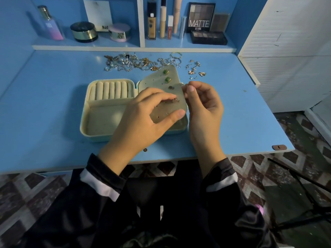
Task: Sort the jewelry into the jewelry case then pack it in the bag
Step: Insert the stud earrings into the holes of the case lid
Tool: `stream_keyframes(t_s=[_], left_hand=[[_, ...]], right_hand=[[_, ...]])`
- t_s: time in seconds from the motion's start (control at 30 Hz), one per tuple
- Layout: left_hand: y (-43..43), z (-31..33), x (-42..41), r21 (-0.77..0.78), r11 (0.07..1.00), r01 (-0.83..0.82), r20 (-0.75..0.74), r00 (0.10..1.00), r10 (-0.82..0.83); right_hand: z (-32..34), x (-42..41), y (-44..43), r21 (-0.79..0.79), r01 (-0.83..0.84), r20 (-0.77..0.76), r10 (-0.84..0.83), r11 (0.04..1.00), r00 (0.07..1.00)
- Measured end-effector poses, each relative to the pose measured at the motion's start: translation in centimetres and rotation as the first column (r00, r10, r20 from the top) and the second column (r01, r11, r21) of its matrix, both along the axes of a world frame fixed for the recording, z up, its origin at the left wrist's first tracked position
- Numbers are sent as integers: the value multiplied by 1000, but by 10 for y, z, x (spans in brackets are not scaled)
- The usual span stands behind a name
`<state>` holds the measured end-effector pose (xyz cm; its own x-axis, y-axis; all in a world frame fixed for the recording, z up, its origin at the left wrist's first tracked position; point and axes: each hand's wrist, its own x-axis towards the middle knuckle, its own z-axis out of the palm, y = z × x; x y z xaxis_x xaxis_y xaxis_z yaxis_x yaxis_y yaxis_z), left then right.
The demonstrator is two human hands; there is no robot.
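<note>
Two hands are at work over the jewelry case [84, 122], which lies open in the middle of the blue table [44, 104], a little nearer its front edge. From my remote seat I see the case's left half with a row of ring rolls [111, 90] along its far side and a bare tray nearer the front edge. Over the right half, a tan earring panel [161, 110] is tilted up.

The left hand [143, 115] grips that panel: its thumb presses the panel's near corner, while the curled fingers lie across the top, with their tips at a small gold earring [176, 100] on the panel. The right hand [204, 106] is at the panel's right edge, fingers curled, thumb and forefinger drawn together. I cannot tell whether it pinches something small or only touches the edge.

Higher up the panel sit a pair of green earrings [168, 79] and below them a dark stud [171, 87].

A heap of loose jewelry [136, 62] lies along the table's back edge, and the panel's far corner reaches it. Some small earrings [194, 69] are scattered just to the right of that heap, towards the back right corner.

Behind the back edge, a shelf [125, 47] holds bottles, jars and an eyeshadow palette [199, 17].
</note>
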<state>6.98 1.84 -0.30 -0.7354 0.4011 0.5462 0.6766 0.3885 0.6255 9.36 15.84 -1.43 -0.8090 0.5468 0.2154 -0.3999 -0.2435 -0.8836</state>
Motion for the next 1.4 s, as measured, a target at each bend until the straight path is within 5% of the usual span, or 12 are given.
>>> stream_keyframes(t_s=[0.67,1.03,1.4], left_hand=[[-25,2,3,443,895,-48,198,979,-46],[-33,5,6,585,811,-18,289,939,-188],[-33,3,5,573,819,-30,280,946,-162]], right_hand=[[32,-15,-19,-104,-290,-38,288,951,957],[20,-16,-33,32,-387,72,384,922,921],[22,-18,-40,194,-312,71,304,930,950]])
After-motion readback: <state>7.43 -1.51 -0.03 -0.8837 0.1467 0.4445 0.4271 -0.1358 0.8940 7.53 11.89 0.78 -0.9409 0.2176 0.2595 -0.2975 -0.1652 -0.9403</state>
